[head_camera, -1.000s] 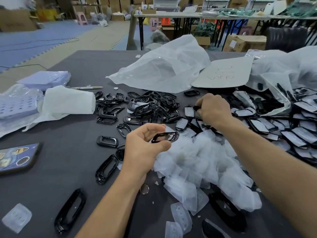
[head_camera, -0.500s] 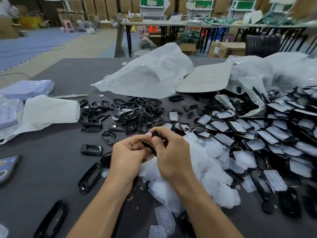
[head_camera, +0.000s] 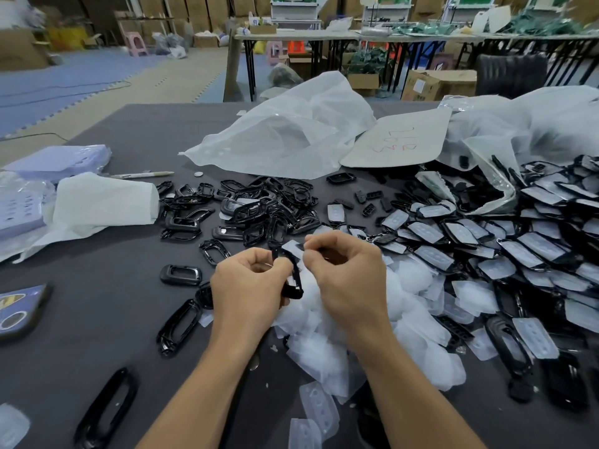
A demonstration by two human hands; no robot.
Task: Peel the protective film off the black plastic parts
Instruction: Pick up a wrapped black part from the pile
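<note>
My left hand (head_camera: 248,286) grips a black plastic frame part (head_camera: 293,277) on edge above the table. My right hand (head_camera: 348,277) pinches the white protective film (head_camera: 291,247) at the part's top, where a corner stands lifted. Under both hands lies a heap of peeled white films (head_camera: 372,345). A pile of bare black frames (head_camera: 259,205) sits behind the hands. To the right spreads a mass of black parts with film on them (head_camera: 518,251).
A grey table (head_camera: 97,319) holds loose black frames (head_camera: 176,328), a white cloth (head_camera: 103,199), a pen (head_camera: 142,174), a phone (head_camera: 19,312) at the left edge, white plastic bags (head_camera: 285,131) and a written cardboard sheet (head_camera: 398,140) at the back.
My right hand came back from the pile on the right and joined the left hand at the held part. The film's top corner now stands lifted from the frame.
</note>
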